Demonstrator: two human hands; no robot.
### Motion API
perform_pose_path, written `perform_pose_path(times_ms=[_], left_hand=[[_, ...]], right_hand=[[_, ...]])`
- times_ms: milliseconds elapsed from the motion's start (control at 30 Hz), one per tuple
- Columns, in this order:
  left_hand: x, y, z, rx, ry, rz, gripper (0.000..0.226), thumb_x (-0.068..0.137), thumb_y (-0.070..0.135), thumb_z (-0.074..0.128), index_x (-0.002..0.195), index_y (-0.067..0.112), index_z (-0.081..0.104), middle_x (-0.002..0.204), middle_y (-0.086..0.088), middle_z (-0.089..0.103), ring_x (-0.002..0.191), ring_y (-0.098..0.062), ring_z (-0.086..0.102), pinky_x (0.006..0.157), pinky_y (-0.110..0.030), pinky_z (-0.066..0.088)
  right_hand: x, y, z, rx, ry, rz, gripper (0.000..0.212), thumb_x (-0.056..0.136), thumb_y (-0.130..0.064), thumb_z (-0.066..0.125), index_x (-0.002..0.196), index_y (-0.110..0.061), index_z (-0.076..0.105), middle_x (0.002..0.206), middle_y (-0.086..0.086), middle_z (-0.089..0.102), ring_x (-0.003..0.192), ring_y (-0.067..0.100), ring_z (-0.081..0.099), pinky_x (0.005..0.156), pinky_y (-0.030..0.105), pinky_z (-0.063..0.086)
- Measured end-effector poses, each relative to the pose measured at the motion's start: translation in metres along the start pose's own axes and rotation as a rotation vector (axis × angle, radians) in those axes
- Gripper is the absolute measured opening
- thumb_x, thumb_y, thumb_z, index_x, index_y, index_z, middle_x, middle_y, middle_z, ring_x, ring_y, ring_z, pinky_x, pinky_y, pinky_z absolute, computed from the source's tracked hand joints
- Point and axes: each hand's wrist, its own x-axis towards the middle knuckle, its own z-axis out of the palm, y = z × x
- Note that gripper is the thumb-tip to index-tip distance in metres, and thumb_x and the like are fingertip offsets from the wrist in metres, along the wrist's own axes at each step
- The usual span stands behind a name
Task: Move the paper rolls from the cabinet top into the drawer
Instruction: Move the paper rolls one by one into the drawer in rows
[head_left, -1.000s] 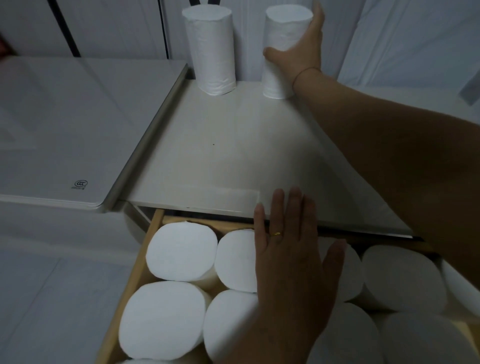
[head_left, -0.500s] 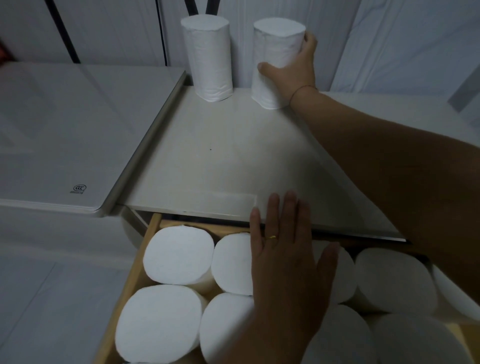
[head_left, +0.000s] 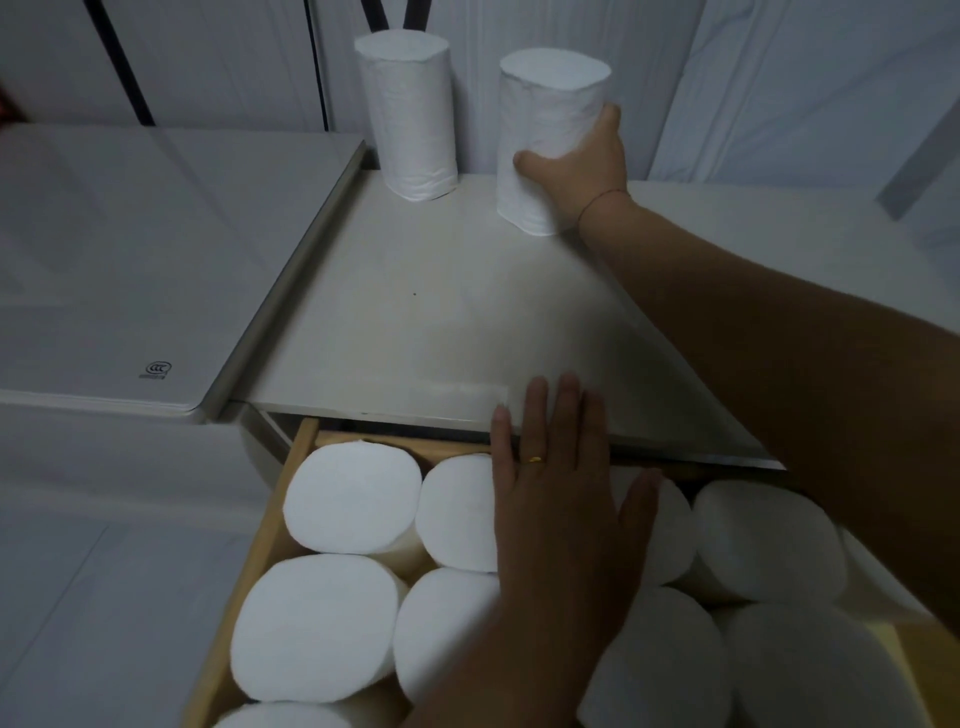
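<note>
Head view, single camera.

Right hand (head_left: 576, 166) reached to the back of the cabinet top (head_left: 441, 322). Thumb and fingers were wrapped round the lower half of the right roll (head_left: 545, 119), a firm grasp. The roll stood near the rear wall, leaning slightly. I could not tell whether its base had left the surface. A thin cord (head_left: 602, 200) circled that wrist.

The left roll (head_left: 408, 114) stood upright just beside it, apart from it and untouched, also at the rear of the cabinet top.

The drawer (head_left: 270, 525), wooden-sided, was pulled out below the front edge of the cabinet top. The packed rolls (head_left: 353, 499) stood on end in it, side by side and touching, white end faces up.

Left hand (head_left: 561, 509) lay palm down over the packed rolls. Its fingers were straight and together and the thumb was spread. It held nothing, and the fingertips reached the cabinet top's front edge. There was a ring (head_left: 534, 460) on one finger.

A white unit (head_left: 156, 260) with a small logo adjoined the cabinet on the left.
</note>
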Motion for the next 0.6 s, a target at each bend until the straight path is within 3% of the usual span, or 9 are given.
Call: perform_pose_path(times_ms=[233,467,600], left_hand=[[0.0,-0.004,0.003,0.025,0.045,0.032,0.07,0.092,0.058,0.014,0.15,0.019,0.013,0.159,-0.001,0.011,0.147,-0.019,-0.002,0.117,-0.04,-0.011],[0.002,-0.008,0.01,0.078,0.098,0.065,0.07,0.093,0.058,0.026,0.148,0.016,0.02,0.158,-0.006,0.019,0.146,-0.024,0.006,0.117,-0.044,-0.004],[0.001,-0.006,0.009,-0.011,0.124,0.072,0.076,0.09,0.06,0.032,0.148,0.013,0.019,0.157,-0.006,0.022,0.146,-0.022,0.007,0.116,-0.042,-0.004]], right_hand=[[-0.066,0.004,-0.046,0.073,-0.048,-0.014,0.078,0.064,-0.032,0.079,0.125,-0.01,0.035,0.109,-0.004,0.045,0.098,0.012,0.047,0.08,0.021,0.038],[-0.133,0.009,-0.113,0.127,-0.116,0.031,0.083,0.063,-0.022,0.082,0.13,-0.009,0.035,0.128,0.006,0.051,0.114,0.018,0.051,0.093,0.029,0.044],[-0.17,0.012,-0.15,0.122,-0.105,0.056,0.083,0.063,-0.02,0.083,0.13,-0.01,0.035,0.13,0.006,0.05,0.116,0.017,0.05,0.098,0.031,0.043]])
